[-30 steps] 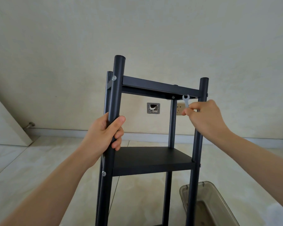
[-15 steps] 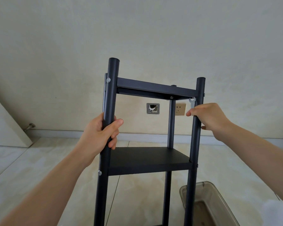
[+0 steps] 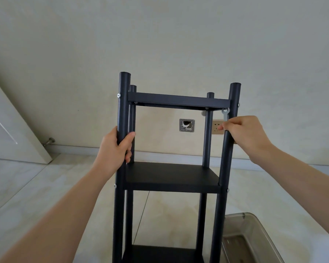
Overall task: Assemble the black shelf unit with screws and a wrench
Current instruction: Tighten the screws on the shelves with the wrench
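Right grip (image 3: 243, 133) pinching wrench (image 3: 225, 115) under shelf (image 3: 179, 101)

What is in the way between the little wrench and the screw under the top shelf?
Nothing visible. The right hand pinches the wrench, and its head already reaches the underside of the top shelf beside the front right post. The screw itself is too small to make out there.
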